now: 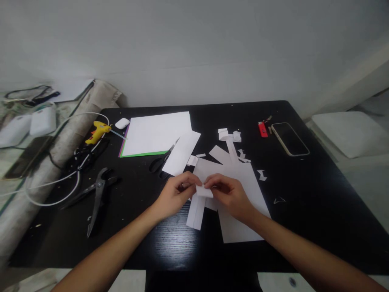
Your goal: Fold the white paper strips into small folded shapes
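My left hand (176,192) and my right hand (229,194) meet over the middle of the black table (319,194). Both pinch a small folded white paper piece (204,190) between thumb and fingers. A long white paper strip (196,213) hangs down from under the hands toward me. Beneath my right hand lies a larger white sheet (243,219). Another folded white piece (182,153) rests just beyond my left hand, partly over black-handled scissors (158,164).
A stack of white and coloured paper (156,134) lies at the back. Paper scraps (231,138) are scattered at centre right. A red lighter (263,129) and a phone (290,139) sit at the right. Left: yellow glue gun (97,132), pliers (97,192), white cable (54,198), earbud case (122,123).
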